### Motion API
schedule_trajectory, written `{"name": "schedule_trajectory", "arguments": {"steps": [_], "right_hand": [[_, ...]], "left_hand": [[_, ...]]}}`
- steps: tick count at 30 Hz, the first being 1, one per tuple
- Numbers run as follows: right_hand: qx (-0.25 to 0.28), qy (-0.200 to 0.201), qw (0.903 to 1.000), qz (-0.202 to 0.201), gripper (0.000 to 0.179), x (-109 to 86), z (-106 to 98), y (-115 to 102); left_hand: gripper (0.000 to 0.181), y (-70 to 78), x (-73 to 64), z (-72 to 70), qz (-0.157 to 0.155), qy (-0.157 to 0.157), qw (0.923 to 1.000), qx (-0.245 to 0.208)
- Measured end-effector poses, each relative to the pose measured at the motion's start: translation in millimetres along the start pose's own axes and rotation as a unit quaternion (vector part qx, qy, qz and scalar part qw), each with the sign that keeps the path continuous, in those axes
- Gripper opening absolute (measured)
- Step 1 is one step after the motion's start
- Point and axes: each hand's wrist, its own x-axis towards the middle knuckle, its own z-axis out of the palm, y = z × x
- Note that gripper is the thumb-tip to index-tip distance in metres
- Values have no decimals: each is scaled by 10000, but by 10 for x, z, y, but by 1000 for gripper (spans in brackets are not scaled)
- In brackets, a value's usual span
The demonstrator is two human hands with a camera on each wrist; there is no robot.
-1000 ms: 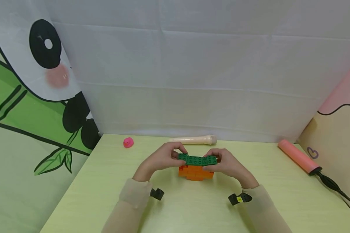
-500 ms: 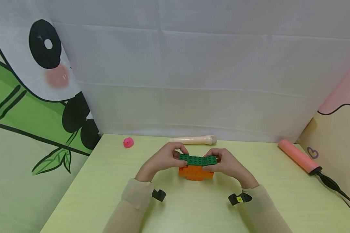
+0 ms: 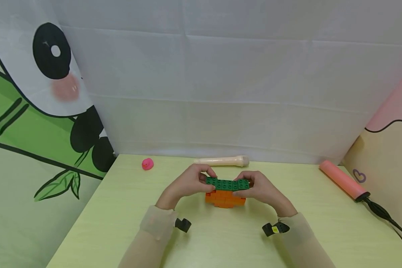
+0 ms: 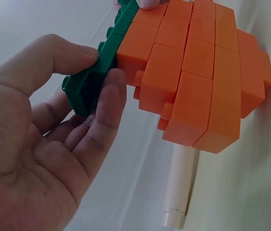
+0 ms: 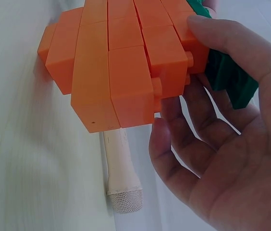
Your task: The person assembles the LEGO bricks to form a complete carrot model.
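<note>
A build of orange toy bricks [image 3: 225, 201], stepped and narrowing toward its base, stands on the table before me. Along its top runs a row of green studded bricks [image 3: 227, 185]. My left hand [image 3: 187, 182] pinches the left end of the row; the left wrist view puts its thumb on the studded side of the green brick [image 4: 107, 55] and a finger on the underside, beside the orange. My right hand [image 3: 259, 188] holds the other end. In the right wrist view its thumb presses an orange brick [image 5: 186, 29], with the fingers curled behind the build.
Behind the hands a cream microphone [image 3: 221, 161] lies along the table's back edge. A small pink rubber duck [image 3: 147, 163] sits back left. At the right lies a pink cylinder [image 3: 341, 180] with a twisted black end. White cloth [image 3: 201, 74] hangs behind the table.
My left hand has shifted slightly to the right, bringing the left end of the green row in with it. The right hand and the orange bricks hold still.
</note>
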Motion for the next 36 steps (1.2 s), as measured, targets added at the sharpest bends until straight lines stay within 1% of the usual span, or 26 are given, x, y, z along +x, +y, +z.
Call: {"name": "schedule_trajectory", "arguments": {"steps": [4,11,17,21,27,32,36], "right_hand": [[-13,8,10000,-24,24,-10,-5,8],[-79,-2,9999,-84,25,-12,-14,7],[-250,-43,9995,-184,29,-11,-28,15],[-187,-189,9995,-148,34,-16,-47,47],[13,-554,9984,79,37,-32,-91,101],[-224,-802,9964,188,39,-57,-147,159],[-324,-905,9953,90,38,-70,-182,193]], "left_hand": [[22,-3,10,16,-35,-23,9999,107],[25,-30,18,15,69,-156,9993,341],[30,-61,25,-2,254,-183,9957,872],[33,-86,27,-3,242,-269,9939,1041],[35,-152,26,-6,18,-367,9920,1206],[38,-194,18,-6,-271,-461,9888,1390],[41,-218,5,-13,-466,-501,9838,1655]]}}
